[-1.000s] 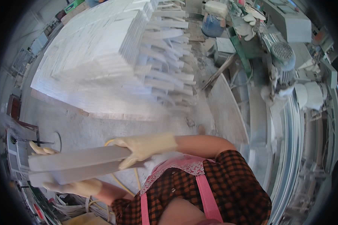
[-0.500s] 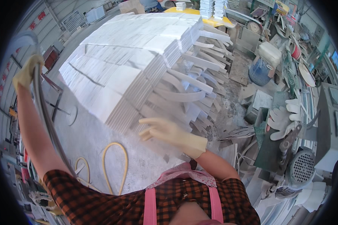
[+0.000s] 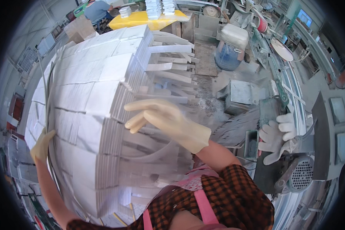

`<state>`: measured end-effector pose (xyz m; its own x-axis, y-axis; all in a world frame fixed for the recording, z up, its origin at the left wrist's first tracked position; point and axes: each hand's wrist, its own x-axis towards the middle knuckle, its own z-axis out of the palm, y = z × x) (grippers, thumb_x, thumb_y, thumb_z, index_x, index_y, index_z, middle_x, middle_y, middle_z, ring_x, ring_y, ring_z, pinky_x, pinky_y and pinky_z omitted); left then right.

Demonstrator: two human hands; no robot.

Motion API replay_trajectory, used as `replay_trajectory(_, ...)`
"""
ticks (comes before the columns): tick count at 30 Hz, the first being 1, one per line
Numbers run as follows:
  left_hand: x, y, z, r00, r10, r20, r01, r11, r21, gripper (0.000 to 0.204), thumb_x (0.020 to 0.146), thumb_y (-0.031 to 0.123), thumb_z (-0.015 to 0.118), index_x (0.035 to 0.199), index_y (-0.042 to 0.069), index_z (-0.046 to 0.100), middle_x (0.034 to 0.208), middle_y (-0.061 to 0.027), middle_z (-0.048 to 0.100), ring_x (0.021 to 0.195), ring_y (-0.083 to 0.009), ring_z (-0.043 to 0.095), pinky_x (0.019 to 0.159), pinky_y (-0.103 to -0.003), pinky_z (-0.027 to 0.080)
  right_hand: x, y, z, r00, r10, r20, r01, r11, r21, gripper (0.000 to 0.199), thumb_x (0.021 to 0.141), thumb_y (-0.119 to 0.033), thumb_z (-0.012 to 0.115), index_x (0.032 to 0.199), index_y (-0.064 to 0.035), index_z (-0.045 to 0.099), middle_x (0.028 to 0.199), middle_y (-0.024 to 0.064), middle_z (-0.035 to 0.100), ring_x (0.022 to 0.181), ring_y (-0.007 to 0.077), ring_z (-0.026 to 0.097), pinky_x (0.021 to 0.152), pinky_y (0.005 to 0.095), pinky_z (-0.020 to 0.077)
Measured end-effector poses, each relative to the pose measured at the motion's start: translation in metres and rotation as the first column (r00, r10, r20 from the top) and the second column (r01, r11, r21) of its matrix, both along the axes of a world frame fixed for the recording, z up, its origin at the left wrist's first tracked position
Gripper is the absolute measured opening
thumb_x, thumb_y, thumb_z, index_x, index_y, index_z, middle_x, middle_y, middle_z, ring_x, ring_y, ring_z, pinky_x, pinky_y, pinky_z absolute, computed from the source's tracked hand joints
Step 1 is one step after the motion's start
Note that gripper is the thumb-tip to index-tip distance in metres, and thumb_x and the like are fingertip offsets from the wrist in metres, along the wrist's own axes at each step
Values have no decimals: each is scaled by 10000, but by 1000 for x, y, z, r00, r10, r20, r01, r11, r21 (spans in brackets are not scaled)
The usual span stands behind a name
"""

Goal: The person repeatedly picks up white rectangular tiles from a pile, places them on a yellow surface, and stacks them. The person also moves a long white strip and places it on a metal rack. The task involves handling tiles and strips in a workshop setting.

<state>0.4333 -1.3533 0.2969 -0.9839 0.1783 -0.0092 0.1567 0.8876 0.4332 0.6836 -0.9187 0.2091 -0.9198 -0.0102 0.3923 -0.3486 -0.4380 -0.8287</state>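
In a pale yellow rubber glove, my left hand (image 3: 42,145) is closed round some long, thin, bendy grey strips (image 3: 51,103) at the far left. They run up along the left of a big stack of white slabs (image 3: 92,90) and down past my forearm. My right hand (image 3: 161,119), gloved the same way, hovers with its fingers stretched out toward the stack's right-hand edge, and nothing shows in it. Below and behind that hand, narrow white strips (image 3: 168,49) stick out from the stack's side. Motion blurs some of these.
A person (image 3: 97,13) sits at the far left, beside a yellow table (image 3: 138,22) bearing small white stacks. At right are a blue plastic jug (image 3: 228,57), a grey metal box (image 3: 239,96), white work gloves (image 3: 274,140) and a motor with a perforated cover (image 3: 302,174).
The view has swung so that the stack lies further left and nearer. My left hand has come down with the strips, now beside the stack. My right hand stays stretched out.
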Motion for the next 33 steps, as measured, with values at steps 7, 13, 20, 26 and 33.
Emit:
replay_trajectory(7,0,19,-8,984,172,-42,-177,953,-244,701,1025,407,503,1547,-37,354,1556,-220,445,1454,-365,396,1190,-376,301,-85,79,21,976,-198,-96,209,970,125,419,1027,-82,365,1328,104,589,780,149,746,718,215,726,751,325,588)
replay_trajectory(13,-25,-22,-23,983,179,-30,-169,839,-517,629,1064,362,444,1545,-34,355,1549,-229,451,1430,-372,428,1178,-372,333,-139,227,0,921,-384,-62,387,921,49,436,1066,-141,345,1243,138,629,547,62,639,488,125,584,572,266,509)
replay_trajectory(20,-29,116,-126,951,276,-137,-308,867,-391,599,1070,346,447,1531,-30,381,1525,-217,481,1391,-334,483,1148,-362,373,-134,363,-21,641,-747,174,726,664,180,469,1101,-208,364,1195,168,629,521,52,602,430,117,520,481,244,454)
replay_trajectory(26,-6,298,-193,971,216,-106,-227,969,-99,579,1072,334,450,1523,-26,397,1510,-211,496,1372,-314,501,1136,-359,385,-131,393,-28,533,-773,342,735,624,266,402,1064,-255,461,1240,35,679,606,64,661,511,119,581,506,247,460)
replay_trajectory(33,-9,404,-205,992,89,-85,-80,991,111,556,1075,319,453,1513,-21,415,1494,-204,513,1350,-292,522,1122,-355,399,-97,433,-18,409,-884,225,837,462,293,410,1057,-241,477,1220,83,669,627,87,680,530,138,606,544,240,480)
